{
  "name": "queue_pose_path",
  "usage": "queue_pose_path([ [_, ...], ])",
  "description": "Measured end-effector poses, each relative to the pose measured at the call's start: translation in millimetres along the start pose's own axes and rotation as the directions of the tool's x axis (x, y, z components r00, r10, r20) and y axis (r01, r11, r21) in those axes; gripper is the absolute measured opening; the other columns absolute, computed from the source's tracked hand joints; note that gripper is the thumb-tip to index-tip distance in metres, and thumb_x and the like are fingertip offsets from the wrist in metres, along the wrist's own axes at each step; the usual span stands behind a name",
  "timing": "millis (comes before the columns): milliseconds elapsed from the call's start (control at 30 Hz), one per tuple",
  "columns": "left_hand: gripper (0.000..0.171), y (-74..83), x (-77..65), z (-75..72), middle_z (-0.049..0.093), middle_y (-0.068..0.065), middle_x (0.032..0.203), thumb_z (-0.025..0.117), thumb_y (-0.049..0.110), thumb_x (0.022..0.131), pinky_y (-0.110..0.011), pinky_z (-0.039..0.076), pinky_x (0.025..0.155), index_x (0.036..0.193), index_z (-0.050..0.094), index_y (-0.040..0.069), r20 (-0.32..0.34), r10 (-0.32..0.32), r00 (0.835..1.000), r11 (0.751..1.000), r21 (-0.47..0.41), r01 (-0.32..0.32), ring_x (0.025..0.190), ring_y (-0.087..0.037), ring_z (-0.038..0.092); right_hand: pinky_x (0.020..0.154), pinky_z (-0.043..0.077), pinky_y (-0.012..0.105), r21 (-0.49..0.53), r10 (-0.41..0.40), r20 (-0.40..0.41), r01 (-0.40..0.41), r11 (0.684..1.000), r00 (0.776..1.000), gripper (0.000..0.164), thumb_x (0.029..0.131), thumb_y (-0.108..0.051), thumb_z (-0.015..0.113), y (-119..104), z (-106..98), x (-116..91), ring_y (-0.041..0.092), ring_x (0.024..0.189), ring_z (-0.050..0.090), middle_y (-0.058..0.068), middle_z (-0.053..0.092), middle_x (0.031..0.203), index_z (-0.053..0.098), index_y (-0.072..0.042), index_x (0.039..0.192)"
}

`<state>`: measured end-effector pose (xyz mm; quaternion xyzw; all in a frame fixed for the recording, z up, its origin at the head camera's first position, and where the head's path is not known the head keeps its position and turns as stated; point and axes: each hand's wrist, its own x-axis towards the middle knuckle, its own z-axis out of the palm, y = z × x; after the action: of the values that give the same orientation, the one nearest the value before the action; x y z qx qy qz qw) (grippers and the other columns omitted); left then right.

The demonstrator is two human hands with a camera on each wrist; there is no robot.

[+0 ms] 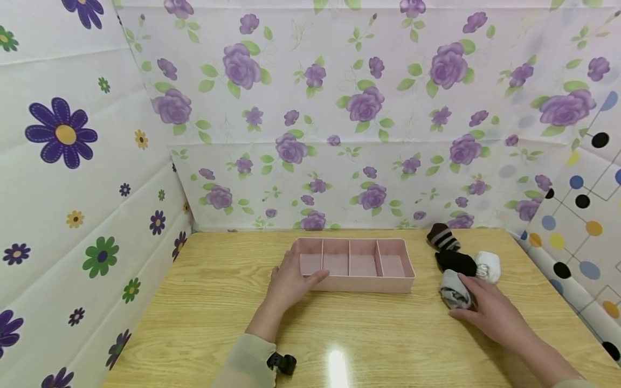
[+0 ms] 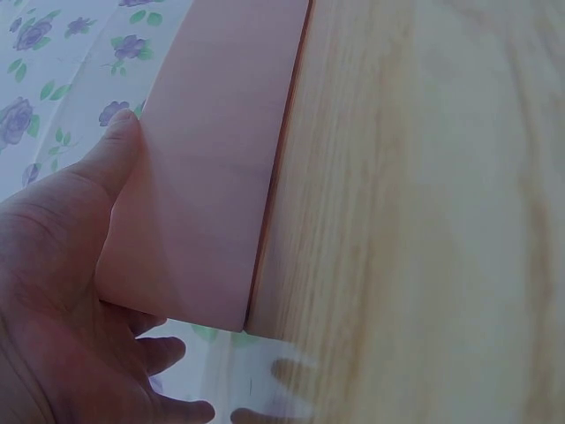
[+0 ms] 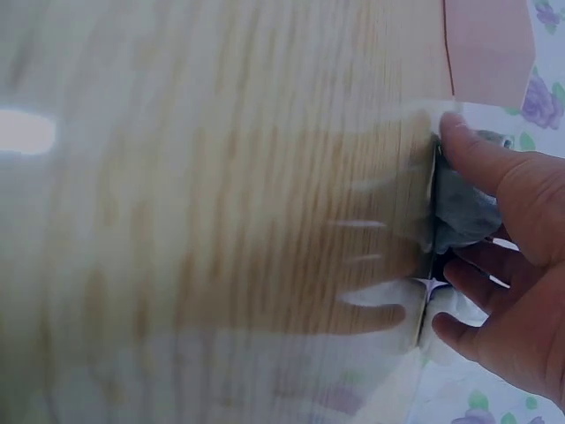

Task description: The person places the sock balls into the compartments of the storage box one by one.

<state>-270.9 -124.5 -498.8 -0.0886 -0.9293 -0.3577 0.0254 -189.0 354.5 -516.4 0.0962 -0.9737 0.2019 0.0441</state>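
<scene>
A pink box [image 1: 361, 284] with several compartments stands on the table. My left hand [image 1: 287, 281] holds it at its left end, the thumb over the front rim and the other fingers around the end wall; the left wrist view shows this hand [image 2: 62, 291] against the box's side [image 2: 207, 177]. On the right, my right hand [image 1: 495, 310] grips a grey rolled pair of socks [image 1: 455, 291] between thumb and fingers. Just behind it lie a black rolled sock [image 1: 457, 263], a white one [image 1: 488, 266] and a dark striped one [image 1: 443, 237].
The wooden table [image 1: 208, 323] reaches back to a flowered cloth [image 1: 271, 178]. Patterned cloths hang on the left [image 1: 97, 215] and right [image 1: 582, 226] sides. A black band [image 1: 282, 363] is on the left wrist.
</scene>
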Motion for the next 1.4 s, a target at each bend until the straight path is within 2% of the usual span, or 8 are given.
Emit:
queue_pose_path([
  [467,0.119,-1.0,0.0,-0.5,0.026,-0.016,0.181,0.076,0.069,0.097,-0.079,0.019,0.125,0.178,0.015,0.008,-0.003,0.008,1.000,1.000,-0.003,-0.008,0.165,-0.041,0.026,0.101,0.046,0.079,-0.051,0.008,-0.038,-0.009,0.999,0.999,0.091,0.092,-0.043,0.091,0,0,5,0.063,0.132,0.054,0.039,0.058,0.147,0.053,0.005,0.159],
  [600,0.118,-0.4,-0.2,-0.5,0.026,-0.016,0.180,0.076,0.069,0.097,-0.078,0.019,0.125,0.178,0.015,0.008,-0.002,0.004,1.000,1.000,0.000,-0.004,0.165,-0.041,0.026,0.106,0.039,0.079,-0.037,0.003,-0.046,-0.005,0.999,0.999,0.089,0.093,-0.041,0.091,-2,0,5,0.062,0.132,0.056,0.036,0.060,0.148,0.052,0.001,0.161],
  [767,0.117,0.7,-0.4,-1.1,0.028,-0.017,0.180,0.076,0.067,0.098,-0.078,0.019,0.126,0.178,0.014,0.008,-0.001,-0.002,1.000,1.000,0.003,0.002,0.165,-0.041,0.026,0.106,0.034,0.079,-0.030,-0.035,-0.082,0.033,0.999,0.996,0.081,0.093,-0.036,0.092,-5,0,3,0.056,0.128,0.060,0.029,0.066,0.143,0.057,-0.010,0.161],
  [967,0.118,0.2,-0.4,-0.9,0.027,-0.017,0.180,0.076,0.069,0.097,-0.078,0.018,0.126,0.178,0.014,0.009,0.001,0.001,1.000,1.000,0.004,-0.001,0.165,-0.041,0.025,0.101,0.042,0.074,-0.037,-0.082,-0.132,0.077,0.996,0.988,0.073,0.090,-0.028,0.094,-7,1,4,0.046,0.117,0.068,0.023,0.072,0.133,0.065,-0.010,0.155],
  [1133,0.120,-1.1,-0.1,-0.3,0.028,-0.018,0.180,0.075,0.071,0.096,-0.078,0.019,0.126,0.178,0.014,0.009,0.001,0.003,1.000,1.000,0.006,-0.003,0.165,-0.041,0.025,0.083,0.056,0.055,-0.001,-0.074,-0.136,0.074,0.997,0.988,0.069,0.090,-0.023,0.094,-7,2,5,0.032,0.100,0.071,0.022,0.072,0.132,0.067,-0.005,0.151],
  [1200,0.120,-1.9,0.3,-0.1,0.028,-0.017,0.180,0.075,0.071,0.096,-0.078,0.019,0.125,0.178,0.014,0.009,0.002,0.002,1.000,1.000,0.006,-0.002,0.165,-0.041,0.025,0.077,0.058,0.047,0.033,-0.051,-0.123,0.056,0.998,0.991,0.067,0.091,-0.023,0.093,-7,1,6,0.031,0.099,0.072,0.024,0.071,0.133,0.067,-0.003,0.150],
  [1267,0.120,-2.6,0.4,0.3,0.028,-0.018,0.179,0.075,0.071,0.096,-0.078,0.019,0.125,0.178,0.014,0.008,0.001,0.003,1.000,1.000,0.005,-0.003,0.165,-0.041,0.026,0.076,0.059,0.044,0.064,-0.022,-0.109,0.029,0.998,0.994,0.066,0.092,-0.023,0.093,-8,0,6,0.034,0.101,0.073,0.026,0.069,0.134,0.067,-0.002,0.150],
  [1400,0.120,-1.6,0.1,0.0,0.028,-0.017,0.180,0.076,0.071,0.096,-0.078,0.019,0.125,0.178,0.014,0.008,-0.001,0.003,1.000,1.000,0.000,-0.003,0.165,-0.041,0.026,0.079,0.060,0.048,0.106,0.018,-0.099,-0.007,0.994,0.995,0.065,0.093,-0.022,0.092,-9,-1,7,0.039,0.105,0.073,0.030,0.067,0.136,0.066,0.000,0.148],
])
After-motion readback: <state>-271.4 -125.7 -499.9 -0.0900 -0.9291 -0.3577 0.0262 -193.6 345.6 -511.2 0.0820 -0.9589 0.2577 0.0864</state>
